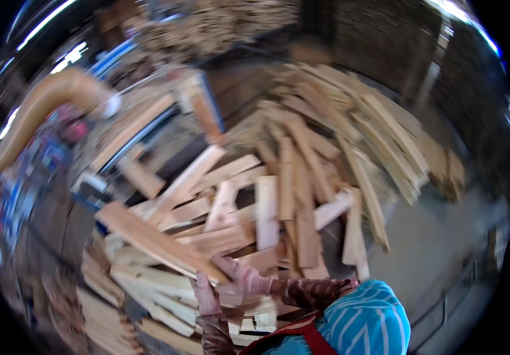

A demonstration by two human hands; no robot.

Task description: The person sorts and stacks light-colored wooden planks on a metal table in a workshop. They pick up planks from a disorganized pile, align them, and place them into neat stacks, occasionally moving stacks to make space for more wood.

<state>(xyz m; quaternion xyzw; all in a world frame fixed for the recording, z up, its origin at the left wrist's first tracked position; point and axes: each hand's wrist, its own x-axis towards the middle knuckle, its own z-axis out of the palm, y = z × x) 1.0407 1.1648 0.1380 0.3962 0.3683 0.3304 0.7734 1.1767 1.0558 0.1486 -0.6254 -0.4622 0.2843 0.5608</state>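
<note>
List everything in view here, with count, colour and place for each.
Held board: 1, light brown, slanting up-left from the hands
Loose boards: many, pale to brown, heaped centre
Long planks: several, pale, upper right of heap
Wood stack: 1, tan, top centre
Hose: 1, tan, upper left
Frame: 1, blue-edged, left of heap
Lights: several, white, top corners
Floor: 1, grey, right
Clutter: uncountable, blue and red, far left, blurred
Shirt: 1, turquoise striped, bottom right
Sleeves: 2, maroon, bottom centre
Left hand: 1, pinkish, board's near end
Right hand: 1, pinkish, board's right edge
</note>
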